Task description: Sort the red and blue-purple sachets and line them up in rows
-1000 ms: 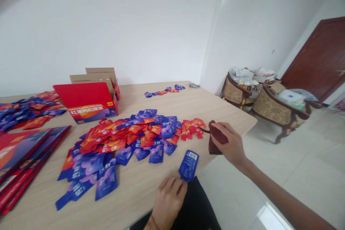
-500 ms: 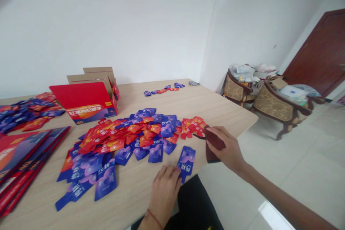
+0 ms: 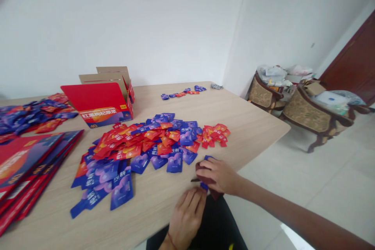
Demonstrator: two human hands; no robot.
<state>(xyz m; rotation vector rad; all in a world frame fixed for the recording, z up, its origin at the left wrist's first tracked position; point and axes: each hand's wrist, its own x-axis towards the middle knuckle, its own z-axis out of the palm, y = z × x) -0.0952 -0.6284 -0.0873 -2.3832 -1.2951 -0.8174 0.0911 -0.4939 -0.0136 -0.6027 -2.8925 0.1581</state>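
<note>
My right hand (image 3: 218, 175) grips a dark maroon cloth pouch (image 3: 205, 172) at the table's near edge, pressed over a blue sachet (image 3: 208, 158) whose tip shows above the fingers. My left hand (image 3: 186, 218) lies just below it, fingers together and reaching up to the pouch's lower edge, touching the sachet's bottom corner (image 3: 203, 186). A big heap of red and blue sachets (image 3: 152, 144) spreads over the wooden table (image 3: 249, 125) just beyond both hands.
An open red carton (image 3: 101, 99) stands at the back left. Flat red and blue boxes (image 3: 26, 164) are stacked at the left edge, more sachets (image 3: 32, 115) behind them. A short row of sachets (image 3: 183, 93) lies far back. Two armchairs (image 3: 307, 119) piled with things stand at right.
My right hand carried the maroon pouch from the table's right edge down and left onto the blue sachet. My left hand stayed on the sachet's lower end. The camera shifted slightly.
</note>
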